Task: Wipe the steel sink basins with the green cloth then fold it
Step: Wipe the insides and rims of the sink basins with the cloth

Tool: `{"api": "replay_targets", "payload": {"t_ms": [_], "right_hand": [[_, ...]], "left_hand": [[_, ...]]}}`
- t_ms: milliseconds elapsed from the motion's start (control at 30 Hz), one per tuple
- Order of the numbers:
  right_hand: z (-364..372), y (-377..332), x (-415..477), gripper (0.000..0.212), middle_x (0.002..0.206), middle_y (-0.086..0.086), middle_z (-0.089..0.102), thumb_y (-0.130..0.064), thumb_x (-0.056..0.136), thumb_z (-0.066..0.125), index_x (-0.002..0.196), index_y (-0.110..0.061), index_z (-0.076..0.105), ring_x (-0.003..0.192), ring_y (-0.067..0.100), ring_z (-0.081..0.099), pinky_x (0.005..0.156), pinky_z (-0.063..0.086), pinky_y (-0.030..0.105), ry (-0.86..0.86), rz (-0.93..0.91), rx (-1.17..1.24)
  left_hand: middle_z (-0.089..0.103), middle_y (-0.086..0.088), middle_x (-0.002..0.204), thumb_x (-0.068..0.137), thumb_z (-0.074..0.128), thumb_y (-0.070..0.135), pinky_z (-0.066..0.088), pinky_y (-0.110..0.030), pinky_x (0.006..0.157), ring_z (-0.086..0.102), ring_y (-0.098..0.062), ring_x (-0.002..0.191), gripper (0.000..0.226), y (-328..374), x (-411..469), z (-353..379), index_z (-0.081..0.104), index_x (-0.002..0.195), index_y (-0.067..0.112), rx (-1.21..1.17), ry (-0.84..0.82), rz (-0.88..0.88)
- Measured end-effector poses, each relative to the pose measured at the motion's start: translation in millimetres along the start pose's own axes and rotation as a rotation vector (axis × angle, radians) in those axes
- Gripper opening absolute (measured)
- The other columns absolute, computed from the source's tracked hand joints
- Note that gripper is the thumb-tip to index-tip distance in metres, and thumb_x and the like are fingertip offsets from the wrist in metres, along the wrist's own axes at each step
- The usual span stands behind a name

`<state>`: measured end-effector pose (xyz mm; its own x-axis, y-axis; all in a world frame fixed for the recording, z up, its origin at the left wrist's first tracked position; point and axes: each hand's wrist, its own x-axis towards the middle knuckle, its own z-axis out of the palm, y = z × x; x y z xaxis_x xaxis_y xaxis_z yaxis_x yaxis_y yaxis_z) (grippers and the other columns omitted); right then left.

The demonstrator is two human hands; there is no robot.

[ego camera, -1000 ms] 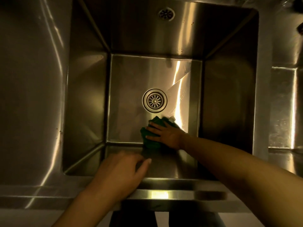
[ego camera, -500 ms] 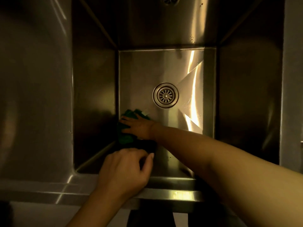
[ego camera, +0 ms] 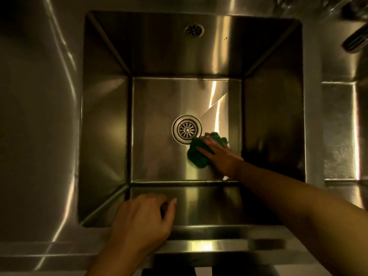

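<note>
A deep square steel sink basin (ego camera: pixel 103 126) fills the middle of the head view, with a round drain strainer (ego camera: pixel 187 129) in its floor. A bunched green cloth (ego camera: pixel 197 154) lies on the floor just right of and below the drain. My right hand (ego camera: pixel 221 154) lies flat on the cloth, fingers spread, pressing it down; the cloth's right part is hidden under the hand. My left hand (ego camera: pixel 142 222) rests on the basin's near rim, fingers curled over the edge, holding nothing loose.
A round overflow grille (ego camera: pixel 194 30) sits high on the far wall. A second basin (ego camera: pixel 338 132) shows at the right past a steel divider. A dark tap part (ego camera: pixel 356 39) reaches in at the top right. A flat steel draining surface (ego camera: pixel 39 116) lies on the left.
My right hand slid the cloth from the floor's near left corner to the right, beside the drain. The left hand stayed on the near rim. The view shifted.
</note>
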<state>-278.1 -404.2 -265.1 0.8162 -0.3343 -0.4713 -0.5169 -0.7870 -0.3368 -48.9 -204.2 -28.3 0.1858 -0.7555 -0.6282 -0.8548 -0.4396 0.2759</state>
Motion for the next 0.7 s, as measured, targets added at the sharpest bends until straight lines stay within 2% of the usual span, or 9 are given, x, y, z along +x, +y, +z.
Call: {"api": "replay_targets", "payload": {"t_ms": [67, 100, 167, 300, 400, 467, 633, 700], "right_hand": [[-6, 4, 3, 0.076, 0.169, 0.004, -0.016, -0.023, 0.103, 0.050, 0.161, -0.037, 0.003, 0.152, 0.026, -0.023, 0.122, 0.006, 0.060, 0.019, 0.208, 0.098], [-9, 5, 8, 0.078, 0.168, 0.005, -0.018, -0.021, 0.103, 0.051, 0.162, -0.035, 0.001, 0.152, 0.026, -0.024, 0.122, 0.011, 0.062, 0.045, 0.309, 0.132], [-13, 5, 23, 0.077, 0.168, 0.008, -0.015, -0.021, 0.103, 0.049, 0.162, -0.029, 0.002, 0.153, 0.030, -0.020, 0.121, 0.019, 0.062, 0.116, 0.472, 0.201], [-32, 6, 64, 0.065, 0.170, 0.009, -0.006, -0.030, 0.106, 0.041, 0.163, -0.029, 0.009, 0.155, 0.031, -0.013, 0.122, 0.015, 0.061, 0.273, 0.662, 0.316], [-47, 13, 103, 0.063, 0.169, 0.013, 0.000, -0.030, 0.105, 0.042, 0.162, -0.028, 0.016, 0.155, 0.034, -0.009, 0.120, 0.013, 0.067, 0.323, 0.688, 0.332], [-55, 16, 127, 0.064, 0.169, 0.014, 0.002, -0.029, 0.104, 0.045, 0.162, -0.027, 0.018, 0.155, 0.036, -0.007, 0.120, 0.011, 0.067, 0.331, 0.670, 0.333], [-73, 2, 179, 0.067, 0.169, 0.015, 0.003, -0.031, 0.103, 0.048, 0.162, -0.027, 0.017, 0.155, 0.038, -0.007, 0.120, 0.005, 0.069, 0.384, 0.628, 0.303], [-77, -12, 200, 0.067, 0.169, 0.014, 0.002, -0.028, 0.103, 0.047, 0.162, -0.027, 0.016, 0.155, 0.037, -0.008, 0.121, 0.005, 0.068, 0.403, 0.607, 0.302]], "left_hand": [[0.074, 0.011, 0.091, 0.086, 0.015, 0.072, 0.047, -0.031, 0.069, 0.070, -0.013, 0.088, 0.068, 0, 1, 1, 0.070, 0.091, 0.032, 0.004, 0.008, 0.010], [0.074, 0.011, 0.090, 0.086, 0.016, 0.071, 0.046, -0.031, 0.067, 0.070, -0.013, 0.087, 0.067, 0, 0, 1, 0.070, 0.091, 0.032, 0.003, 0.009, 0.013], [0.074, 0.011, 0.090, 0.085, 0.015, 0.071, 0.042, -0.030, 0.065, 0.070, -0.013, 0.087, 0.067, -1, 0, 1, 0.069, 0.091, 0.033, -0.005, 0.001, 0.013], [0.074, 0.011, 0.096, 0.083, 0.009, 0.072, 0.042, -0.031, 0.067, 0.069, -0.012, 0.092, 0.072, -1, 1, 0, 0.067, 0.095, 0.032, 0.006, 0.007, 0.018], [0.072, 0.011, 0.089, 0.085, 0.013, 0.072, 0.031, -0.028, 0.062, 0.068, -0.012, 0.086, 0.067, 0, 2, -1, 0.065, 0.089, 0.031, -0.001, -0.005, 0.020], [0.072, 0.009, 0.087, 0.085, 0.013, 0.071, 0.030, -0.029, 0.061, 0.068, -0.014, 0.084, 0.067, 1, 0, -1, 0.066, 0.088, 0.030, 0.022, -0.011, 0.016], [0.071, 0.007, 0.091, 0.089, 0.016, 0.069, 0.048, -0.031, 0.070, 0.067, -0.013, 0.087, 0.063, 0, 0, -1, 0.064, 0.093, 0.028, -0.002, -0.027, 0.019], [0.070, 0.008, 0.091, 0.090, 0.017, 0.068, 0.048, -0.031, 0.071, 0.066, -0.011, 0.086, 0.062, 0, 1, -2, 0.064, 0.092, 0.028, -0.013, -0.019, 0.027]]}}
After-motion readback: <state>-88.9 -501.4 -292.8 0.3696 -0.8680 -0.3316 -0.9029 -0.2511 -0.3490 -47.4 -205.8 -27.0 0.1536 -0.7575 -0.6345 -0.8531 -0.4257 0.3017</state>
